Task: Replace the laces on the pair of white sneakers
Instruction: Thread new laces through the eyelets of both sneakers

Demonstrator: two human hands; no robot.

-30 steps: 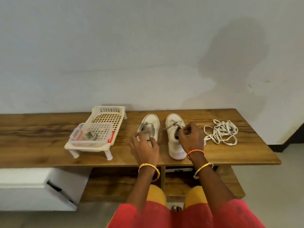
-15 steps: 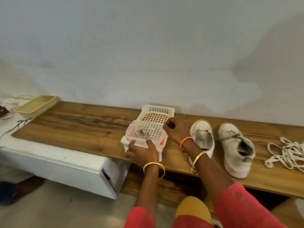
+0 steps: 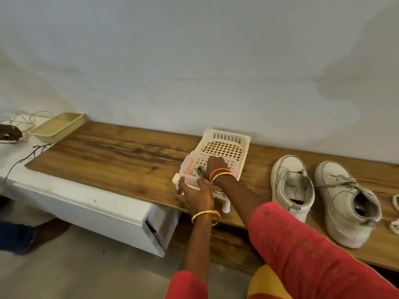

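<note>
Head view, wooden counter (image 3: 121, 156) against a pale wall.

Position relative to the hands: two white sneakers to the right of both hands, well apart from them and untouched. Left hand (image 3: 195, 196) at the near-left corner of a white lattice basket (image 3: 224, 147), fingers curled round its front rim, thumb on the corner. Right hand (image 3: 216, 164) reaching across into the basket, fingers bent down onto a grey used lace (image 3: 199, 170) lying in a clear tub with pink clips set in the basket; whether pinching the lace or only touching it, cannot tell.

Count: sneakers, two; hands, two; baskets, one; grey lace in the tub, one bundle; loops of new white laces (image 3: 395, 214), cut by the right frame edge, number not readable; gold bangles, one on each wrist, plus an orange thread band on the right wrist.

Orientation: both sneakers upright on their soles, long axes roughly parallel and running across the depth of the counter. Nearer sneaker (image 3: 290, 186), just right of the basket: toe toward the wall, heel at the counter's front edge, eyelets bare. Farther sneaker (image 3: 343, 201): same direction, heel turned slightly rightward, grey lace still threaded and trailing left.

Far left: beige tray (image 3: 57, 127) on a lower white surface among thin cables.
</note>
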